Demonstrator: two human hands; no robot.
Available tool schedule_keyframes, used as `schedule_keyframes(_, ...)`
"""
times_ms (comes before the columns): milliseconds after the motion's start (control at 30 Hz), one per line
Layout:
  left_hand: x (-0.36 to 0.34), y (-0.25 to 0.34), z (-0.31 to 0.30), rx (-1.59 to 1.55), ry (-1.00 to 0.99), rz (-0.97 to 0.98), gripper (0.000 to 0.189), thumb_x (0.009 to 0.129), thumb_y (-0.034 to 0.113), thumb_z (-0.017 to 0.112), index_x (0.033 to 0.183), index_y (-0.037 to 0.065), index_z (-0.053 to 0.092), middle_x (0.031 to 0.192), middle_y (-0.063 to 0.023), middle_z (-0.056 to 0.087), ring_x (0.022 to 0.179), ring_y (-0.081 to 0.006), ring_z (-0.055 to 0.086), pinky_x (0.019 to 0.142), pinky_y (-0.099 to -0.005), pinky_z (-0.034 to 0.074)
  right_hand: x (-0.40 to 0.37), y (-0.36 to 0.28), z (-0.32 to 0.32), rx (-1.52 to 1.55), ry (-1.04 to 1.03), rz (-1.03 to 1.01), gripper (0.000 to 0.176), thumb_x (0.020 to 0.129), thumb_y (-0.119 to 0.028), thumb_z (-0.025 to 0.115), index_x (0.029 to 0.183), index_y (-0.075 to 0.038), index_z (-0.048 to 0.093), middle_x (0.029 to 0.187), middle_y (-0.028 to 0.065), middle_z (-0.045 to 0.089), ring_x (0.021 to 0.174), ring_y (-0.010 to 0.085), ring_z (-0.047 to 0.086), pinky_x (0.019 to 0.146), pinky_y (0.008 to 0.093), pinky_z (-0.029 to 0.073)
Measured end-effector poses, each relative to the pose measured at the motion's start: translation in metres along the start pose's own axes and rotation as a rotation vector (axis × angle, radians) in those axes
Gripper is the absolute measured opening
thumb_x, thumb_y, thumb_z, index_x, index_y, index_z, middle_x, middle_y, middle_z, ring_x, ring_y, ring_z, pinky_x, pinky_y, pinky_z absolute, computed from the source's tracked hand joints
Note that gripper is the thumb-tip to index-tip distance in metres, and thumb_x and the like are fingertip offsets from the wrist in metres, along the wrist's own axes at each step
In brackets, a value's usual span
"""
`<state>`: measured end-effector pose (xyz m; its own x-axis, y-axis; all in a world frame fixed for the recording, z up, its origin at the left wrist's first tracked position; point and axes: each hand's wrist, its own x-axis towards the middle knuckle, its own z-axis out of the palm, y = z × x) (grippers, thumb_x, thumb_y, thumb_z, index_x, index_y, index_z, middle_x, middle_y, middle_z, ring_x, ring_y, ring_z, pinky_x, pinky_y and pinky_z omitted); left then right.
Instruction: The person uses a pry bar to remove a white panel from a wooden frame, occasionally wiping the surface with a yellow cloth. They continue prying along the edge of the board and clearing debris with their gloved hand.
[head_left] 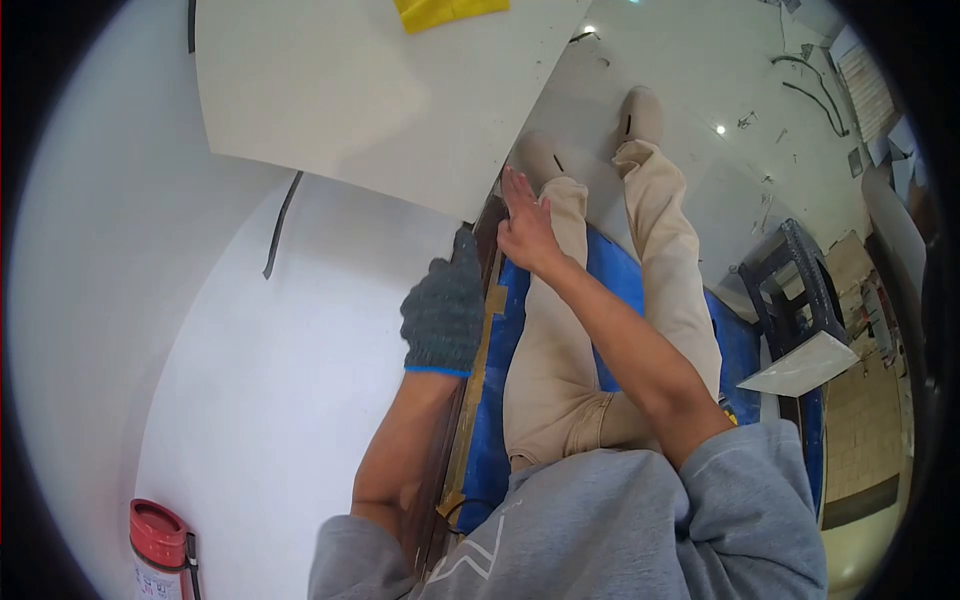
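Note:
My left hand [442, 312], in a dark grey knit glove with a blue cuff edge, rests at the edge of a white surface [290, 370]. Its index finger stretches toward the near corner of a large off-white panel [350, 90], while the other fingers look bent and foreshortened. Bare, my right hand [528, 228] lies with its fingers straight and together against a dark brown ledge [487, 228], fingertips close to the panel's side edge. Along that ledge runs tan tape [494, 300].
A yellow cloth-like piece [450, 10] lies on the panel. A thin black strip [283, 225] sticks out beneath it. At lower left stands a red-lidded container [158, 525]. Blue sheeting [615, 270] lies under my legs. A dark step stool [800, 285] stands at right, a pale tile [800, 365] by it.

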<state>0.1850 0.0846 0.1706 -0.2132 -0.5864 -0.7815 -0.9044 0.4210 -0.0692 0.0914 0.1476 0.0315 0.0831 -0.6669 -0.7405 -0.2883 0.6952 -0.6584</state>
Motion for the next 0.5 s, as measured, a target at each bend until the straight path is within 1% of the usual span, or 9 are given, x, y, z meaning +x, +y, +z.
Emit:
schedule_keyframes(33, -0.001, 0.003, -0.013, -0.007, -0.012, -0.015, 0.048, 0.092, 0.026, 0.054, 0.138, 0.017, 0.043, 0.072, -0.0113, 0.057, 0.056, -0.0275, 0.06, 0.049, -0.0394, 0.047, 0.006, -0.003, -0.009, -0.008, 0.007, -0.026, 0.085, 0.073, 0.002, 0.042, 0.15, -0.007, 0.006, 0.155, 0.0145, 0.015, 0.143, 0.0338, 0.012, 0.111, 0.0602, 0.011)
schedule_keyframes(67, -0.012, 0.007, -0.034, -0.016, -0.027, -0.037, 0.047, 0.092, 0.026, 0.053, 0.137, 0.018, 0.044, 0.073, -0.0114, 0.057, 0.056, -0.0275, 0.06, 0.049, -0.0393, 0.047, 0.008, -0.005, -0.018, -0.027, 0.073, -0.098, 0.084, 0.074, 0.001, 0.044, 0.149, -0.006, 0.006, 0.154, 0.015, 0.015, 0.143, 0.0336, 0.013, 0.11, 0.0607, 0.011)
schedule_keyframes(133, -0.03, 0.012, -0.074, 0.047, -0.097, -0.07, 0.044, 0.091, 0.025, 0.053, 0.135, 0.02, 0.047, 0.074, -0.0113, 0.057, 0.057, -0.0271, 0.06, 0.049, -0.0399, 0.047, -0.017, -0.031, -0.033, -0.035, 0.17, -0.202, 0.083, 0.076, -0.002, 0.047, 0.149, -0.004, 0.007, 0.154, 0.0162, 0.016, 0.143, 0.033, 0.014, 0.11, 0.0616, 0.012)
schedule_keyframes(233, -0.012, 0.009, -0.071, -0.019, -0.008, -0.046, 0.044, 0.091, 0.024, 0.054, 0.135, 0.018, 0.048, 0.073, -0.011, 0.057, 0.055, -0.0262, 0.06, 0.048, -0.04, 0.047, -0.004, -0.032, -0.031, 0.011, 0.169, -0.108, 0.084, 0.075, -0.002, 0.048, 0.149, -0.003, 0.007, 0.154, 0.0161, 0.016, 0.143, 0.0335, 0.013, 0.11, 0.062, 0.012)
schedule_keyframes(267, -0.002, 0.012, -0.055, 0.058, -0.02, -0.039, 0.043, 0.091, 0.025, 0.053, 0.134, 0.018, 0.049, 0.074, -0.0109, 0.058, 0.055, -0.0269, 0.06, 0.048, -0.0402, 0.047, 0.009, -0.026, -0.032, -0.033, 0.125, -0.068, 0.084, 0.075, -0.002, 0.048, 0.149, -0.003, 0.007, 0.154, 0.016, 0.016, 0.143, 0.0334, 0.013, 0.11, 0.062, 0.012)
schedule_keyframes(333, 0.008, 0.011, -0.042, 0.037, 0.031, -0.005, 0.042, 0.092, 0.025, 0.052, 0.133, 0.017, 0.049, 0.075, -0.0114, 0.058, 0.056, -0.0275, 0.06, 0.048, -0.0402, 0.047, 0.014, -0.02, -0.031, -0.105, 0.01, 0.053, 0.084, 0.075, -0.002, 0.048, 0.148, -0.003, 0.007, 0.154, 0.0158, 0.017, 0.143, 0.0334, 0.014, 0.11, 0.0621, 0.011)
schedule_keyframes(367, 0.004, 0.01, -0.039, 0.026, 0.035, 0.017, 0.041, 0.092, 0.026, 0.051, 0.133, 0.017, 0.049, 0.075, -0.0116, 0.058, 0.056, -0.0279, 0.061, 0.048, -0.0402, 0.048, 0.005, -0.016, -0.027, -0.089, 0.029, 0.017, 0.084, 0.075, -0.002, 0.048, 0.148, -0.003, 0.007, 0.154, 0.0154, 0.017, 0.143, 0.0333, 0.014, 0.11, 0.0622, 0.011)
schedule_keyframes(433, -0.013, 0.011, -0.066, 0.015, -0.066, -0.038, 0.041, 0.093, 0.027, 0.051, 0.132, 0.016, 0.049, 0.075, -0.0119, 0.058, 0.058, -0.0283, 0.061, 0.049, -0.0402, 0.048, -0.005, -0.029, -0.039, -0.072, 0.074, -0.073, 0.084, 0.075, -0.002, 0.048, 0.148, -0.003, 0.008, 0.154, 0.0147, 0.017, 0.143, 0.033, 0.014, 0.11, 0.0623, 0.011)
schedule_keyframes(500, -0.019, 0.012, -0.071, 0.02, -0.119, -0.071, 0.041, 0.092, 0.027, 0.051, 0.132, 0.015, 0.049, 0.075, -0.0122, 0.058, 0.058, -0.0285, 0.061, 0.049, -0.0403, 0.048, -0.012, -0.028, -0.034, -0.123, 0.068, -0.082, 0.083, 0.075, -0.003, 0.049, 0.148, -0.003, 0.009, 0.154, 0.0144, 0.018, 0.142, 0.033, 0.015, 0.11, 0.0622, 0.011)
